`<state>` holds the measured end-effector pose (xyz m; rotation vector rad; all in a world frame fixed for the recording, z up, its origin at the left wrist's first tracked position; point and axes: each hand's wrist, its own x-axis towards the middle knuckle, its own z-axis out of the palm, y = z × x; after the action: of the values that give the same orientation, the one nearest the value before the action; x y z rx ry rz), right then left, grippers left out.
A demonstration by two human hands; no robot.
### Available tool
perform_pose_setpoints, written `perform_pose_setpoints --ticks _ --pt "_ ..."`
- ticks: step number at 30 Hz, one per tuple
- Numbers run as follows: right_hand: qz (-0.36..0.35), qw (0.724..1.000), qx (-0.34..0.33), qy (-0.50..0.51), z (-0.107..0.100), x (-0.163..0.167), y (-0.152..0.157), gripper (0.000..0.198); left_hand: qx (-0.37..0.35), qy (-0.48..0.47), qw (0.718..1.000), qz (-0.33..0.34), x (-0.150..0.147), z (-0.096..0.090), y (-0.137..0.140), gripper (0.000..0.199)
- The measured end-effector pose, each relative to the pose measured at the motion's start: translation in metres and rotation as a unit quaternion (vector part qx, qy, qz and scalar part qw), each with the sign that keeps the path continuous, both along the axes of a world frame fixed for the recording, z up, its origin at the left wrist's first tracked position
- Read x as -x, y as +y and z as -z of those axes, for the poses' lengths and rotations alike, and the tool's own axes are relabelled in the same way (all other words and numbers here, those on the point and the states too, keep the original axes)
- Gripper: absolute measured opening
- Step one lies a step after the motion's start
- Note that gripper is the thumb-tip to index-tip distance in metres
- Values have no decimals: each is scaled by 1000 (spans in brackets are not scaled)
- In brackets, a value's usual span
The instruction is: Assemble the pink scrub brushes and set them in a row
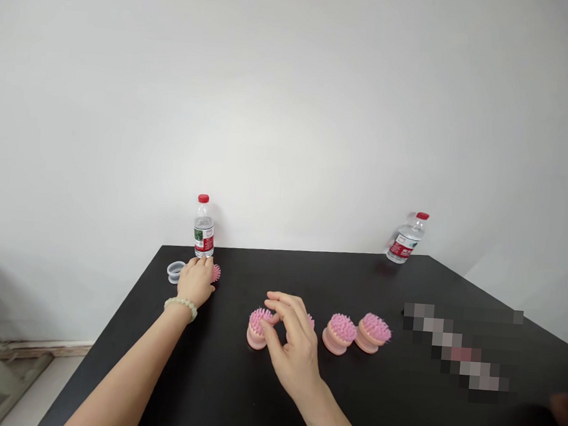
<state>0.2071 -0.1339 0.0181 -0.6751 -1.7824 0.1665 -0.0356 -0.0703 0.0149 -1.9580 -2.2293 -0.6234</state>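
Note:
My left hand reaches to the far left of the table, palm down, with its fingers over a pink bristled scalp brush. Bristles show between fingers and thumb, while the hand hides most of the brush. Just left of it sits a grey oval ring-shaped piece. Near the middle, my right hand is raised with thumb and fingers apart and curved, holding nothing visible. Beside its thumb stands another pink brush, bristles up. A further pink brush is mostly hidden behind that hand.
Two more pink brushes, one beside the other, stand right of my right hand. A water bottle stands at the back left; another bottle is at the back right. A pixelated strip covers part of the black table. The wall borders its back.

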Motion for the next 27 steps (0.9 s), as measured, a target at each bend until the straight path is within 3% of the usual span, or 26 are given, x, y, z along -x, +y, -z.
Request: perform_pose_setpoints --ticks 6,11,14,16,19,21,23,27 --pt "-5 1000 -3 -8 0 1 -1 24 7 -55 998 5 -3 2 7 34" --pt "-22 996 -24 -81 0 -1 -2 40 -16 -155 985 77 -33 -16 -33 33" --pt "-66 983 -20 -170 -3 -2 -4 57 -4 -220 959 177 -56 -26 -77 40" --pt "-115 974 -15 -192 -5 -1 -6 58 4 -261 939 224 -66 -31 -102 46" --pt "-160 973 -14 -167 -6 0 -8 48 35 -400 873 279 -59 -32 -118 52" --pt "-159 977 -6 -141 -4 1 -8 44 46 -423 870 248 -40 -30 -111 58" --pt "-149 982 10 -115 -2 3 -8 43 -25 -373 920 120 -12 -27 -94 56" --pt "-139 986 41 -78 4 3 -9 46 -97 -316 938 -102 42 -15 -50 61"
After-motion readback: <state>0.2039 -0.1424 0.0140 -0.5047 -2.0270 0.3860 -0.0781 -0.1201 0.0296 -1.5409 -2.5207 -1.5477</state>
